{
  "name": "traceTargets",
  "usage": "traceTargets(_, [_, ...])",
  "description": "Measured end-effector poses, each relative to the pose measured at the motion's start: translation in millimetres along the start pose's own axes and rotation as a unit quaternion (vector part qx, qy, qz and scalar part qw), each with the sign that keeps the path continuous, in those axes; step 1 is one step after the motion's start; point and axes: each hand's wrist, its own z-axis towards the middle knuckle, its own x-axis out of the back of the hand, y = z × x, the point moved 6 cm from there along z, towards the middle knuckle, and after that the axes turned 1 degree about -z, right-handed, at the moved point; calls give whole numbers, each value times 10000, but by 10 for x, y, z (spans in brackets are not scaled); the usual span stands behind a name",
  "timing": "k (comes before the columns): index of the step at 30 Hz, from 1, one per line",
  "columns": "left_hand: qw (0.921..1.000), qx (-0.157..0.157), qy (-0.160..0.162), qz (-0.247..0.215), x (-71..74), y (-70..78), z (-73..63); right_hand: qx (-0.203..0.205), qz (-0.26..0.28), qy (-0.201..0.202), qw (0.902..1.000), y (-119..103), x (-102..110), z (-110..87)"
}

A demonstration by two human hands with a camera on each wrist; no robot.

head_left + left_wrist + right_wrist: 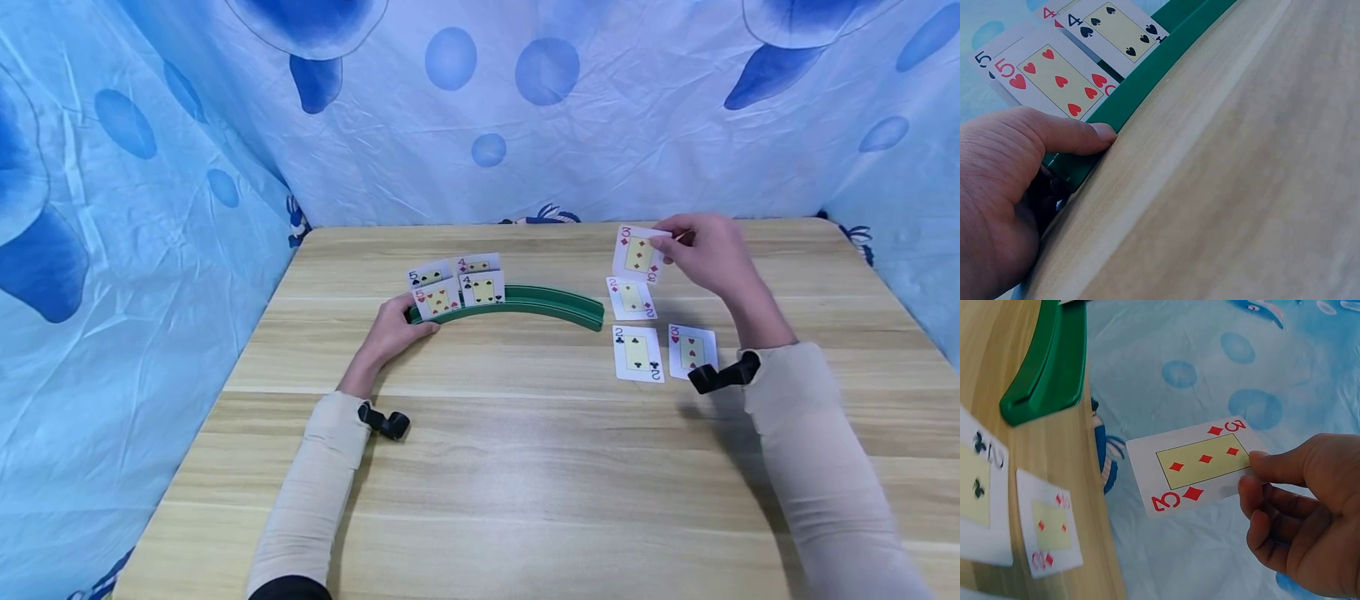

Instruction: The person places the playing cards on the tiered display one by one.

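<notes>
My left hand (393, 332) grips the left end of a curved green card holder (558, 305), its thumb (1079, 132) along the front wall. Standing in the holder's slots near that hand are the five of hearts (437, 300), a black five (427, 273) behind it, the four of spades (482, 288) and a red four (477, 263). Between thumb and fingers, my right hand (708, 254) pinches the three of diamonds (1204, 464) by one edge, raised off the table. Below it lie the two of diamonds (632, 300), two of clubs (637, 354) and three of hearts (692, 350).
The wooden table (480, 467) extends toward me. Blue patterned cloth (630, 150) hangs behind the table's far edge and along both sides. Each wrist carries a black camera mount, the right one (720, 377) above the three of hearts.
</notes>
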Motion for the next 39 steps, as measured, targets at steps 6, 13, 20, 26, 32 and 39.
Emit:
traceTargets(6, [10000,20,4,58,13,-2,0,157,124,22,9998,-214,-34,62])
traceTargets(13, [10000,54,18,37,22,-30,-12,385,389,-99,9985,-467,-178,169])
traceTargets(20, [10000,8,3,10,6,-27,-16,576,701,-396,9951,-596,-415,271])
traceTargets(26, [10000,53,7,-4,9,-27,-4,751,950,-564,9910,-696,-599,328])
traceTargets(32, [10000,73,4,24,11,-14,-1,891,1095,-736,9872,-796,-758,345])
traceTargets(39, [10000,65,6,64,6,-12,12,831,968,-916,9876,-840,-887,372])
